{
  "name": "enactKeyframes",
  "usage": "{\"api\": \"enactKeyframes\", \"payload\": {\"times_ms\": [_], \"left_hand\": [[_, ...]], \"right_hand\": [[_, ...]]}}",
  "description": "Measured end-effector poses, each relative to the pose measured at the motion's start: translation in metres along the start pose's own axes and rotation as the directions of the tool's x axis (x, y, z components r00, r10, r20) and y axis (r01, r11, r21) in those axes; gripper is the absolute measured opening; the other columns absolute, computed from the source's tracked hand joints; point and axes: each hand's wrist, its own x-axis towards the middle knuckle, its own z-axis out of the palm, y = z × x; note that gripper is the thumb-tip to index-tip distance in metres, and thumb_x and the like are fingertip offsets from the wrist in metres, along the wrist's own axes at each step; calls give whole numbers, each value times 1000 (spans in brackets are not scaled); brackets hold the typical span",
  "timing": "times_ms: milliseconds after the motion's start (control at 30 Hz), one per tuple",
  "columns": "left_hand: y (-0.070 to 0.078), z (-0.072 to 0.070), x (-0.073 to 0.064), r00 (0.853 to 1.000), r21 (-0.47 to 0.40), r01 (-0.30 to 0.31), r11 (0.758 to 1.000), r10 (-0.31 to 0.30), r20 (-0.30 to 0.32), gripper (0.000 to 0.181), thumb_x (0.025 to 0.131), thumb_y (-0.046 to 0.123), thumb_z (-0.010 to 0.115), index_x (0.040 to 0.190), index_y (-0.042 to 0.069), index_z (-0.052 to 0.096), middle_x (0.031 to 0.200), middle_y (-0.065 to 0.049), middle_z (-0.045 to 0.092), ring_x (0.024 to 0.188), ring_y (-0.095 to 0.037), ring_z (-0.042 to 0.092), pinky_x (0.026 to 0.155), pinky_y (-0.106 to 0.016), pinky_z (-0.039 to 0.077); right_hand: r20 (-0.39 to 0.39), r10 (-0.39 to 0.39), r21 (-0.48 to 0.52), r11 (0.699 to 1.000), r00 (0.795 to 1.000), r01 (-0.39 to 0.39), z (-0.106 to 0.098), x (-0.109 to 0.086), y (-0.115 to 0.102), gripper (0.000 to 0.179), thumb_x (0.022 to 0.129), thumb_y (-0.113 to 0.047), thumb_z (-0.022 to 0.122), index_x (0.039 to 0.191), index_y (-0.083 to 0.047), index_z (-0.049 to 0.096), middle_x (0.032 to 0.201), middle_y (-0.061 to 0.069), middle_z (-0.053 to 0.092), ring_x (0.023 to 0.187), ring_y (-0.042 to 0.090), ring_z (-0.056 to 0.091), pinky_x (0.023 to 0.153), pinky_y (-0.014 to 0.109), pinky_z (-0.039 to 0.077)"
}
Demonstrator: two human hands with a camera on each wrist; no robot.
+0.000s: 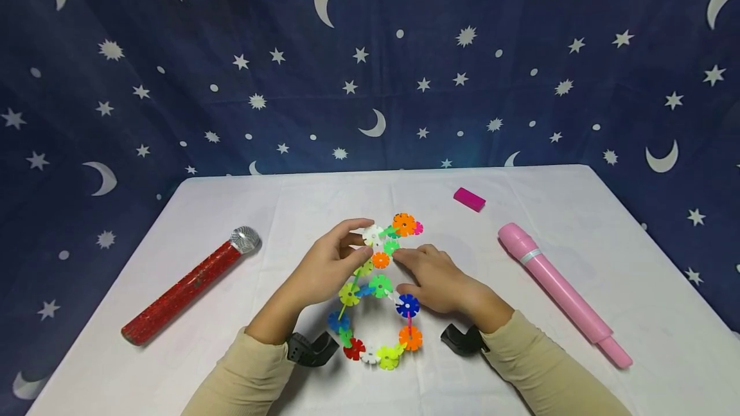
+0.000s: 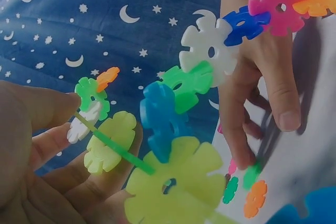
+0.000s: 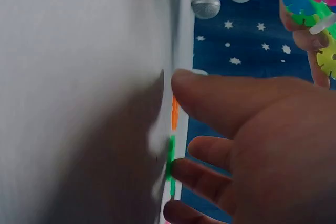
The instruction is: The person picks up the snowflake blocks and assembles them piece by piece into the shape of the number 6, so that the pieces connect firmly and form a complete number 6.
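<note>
My left hand (image 1: 332, 262) pinches a chain of notched plastic flower discs (image 1: 388, 358) in many colours. The chain curves down in a ring between my wrists. In the left wrist view, the thumb and fingers are by a yellow disc (image 2: 110, 142); beyond it stick out a white disc (image 2: 85, 123), a green one and an orange one. Low over the table, my right hand (image 1: 442, 280) has its fingertips at a loose green disc (image 1: 391, 248), its thumb apart. Beside that lies a loose orange disc (image 1: 380, 260). A loose pink disc (image 1: 419, 228) is farther back.
A red microphone (image 1: 185, 291) with a silver head lies at the left of the white table (image 1: 289, 198). To the right is a pink microphone-shaped tube (image 1: 563, 294). A small magenta block (image 1: 469, 199) lies towards the back. A dark star-patterned cloth (image 1: 399, 82) hangs behind.
</note>
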Motion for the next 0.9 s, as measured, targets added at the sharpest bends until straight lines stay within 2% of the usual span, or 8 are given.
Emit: {"api": "enactKeyframes", "payload": {"times_ms": [167, 267, 467, 567, 733, 900], "left_hand": [[0, -1, -1, 1000, 12, -3, 1000, 3, -16, 45, 100, 16, 62, 144, 15, 51, 120, -12, 63, 104, -23, 67, 86, -39, 55], [1, -2, -2, 1000, 6, 2, 1000, -2, -23, 45, 100, 15, 63, 144, 16, 52, 119, -10, 63, 103, -22, 67, 86, -39, 55], [3, -1, -2, 999, 16, 18, 1000, -17, -26, 45, 99, 15, 64, 142, 17, 53, 119, -8, 64, 100, -19, 67, 87, -39, 55], [4, -1, -2, 1000, 22, 20, 1000, -19, -22, 45, 99, 16, 64, 142, 18, 53, 122, -8, 63, 99, -19, 67, 86, -39, 55], [3, -1, -2, 1000, 26, 16, 1000, -16, -9, 45, 99, 18, 64, 143, 18, 52, 125, -9, 62, 100, -20, 67, 86, -39, 55], [3, -1, -2, 1000, 31, 18, 999, -18, -4, 46, 99, 19, 64, 143, 19, 52, 125, -9, 62, 101, -20, 67, 87, -40, 55]], "right_hand": [[25, 45, -31, 999, 999, -45, -5, -4, -4, 59, 94, -34, 69, 144, -6, 53, 146, 13, 49, 132, 35, 42, 107, 55, 36], [29, 72, -35, 997, 997, -71, -9, -6, -5, 57, 94, -31, 69, 143, -5, 54, 145, 13, 52, 132, 35, 43, 107, 55, 35], [-68, 112, -56, 992, 991, -116, -15, -7, -4, 45, 93, -21, 71, 133, -3, 61, 128, 15, 62, 120, 36, 53, 102, 55, 41], [-76, 105, -55, 993, 992, -109, -13, -6, -1, 43, 94, -18, 70, 133, -2, 61, 129, 14, 63, 120, 36, 55, 102, 55, 41], [-98, 80, -85, 992, 992, -89, -11, -5, 1, 41, 91, -16, 74, 128, -3, 64, 117, 10, 69, 110, 32, 60, 97, 53, 43], [-79, 87, -10, 996, 993, -88, -9, -3, -1, 41, 90, -17, 75, 128, -4, 66, 121, 10, 68, 114, 32, 58, 100, 52, 43]]}}
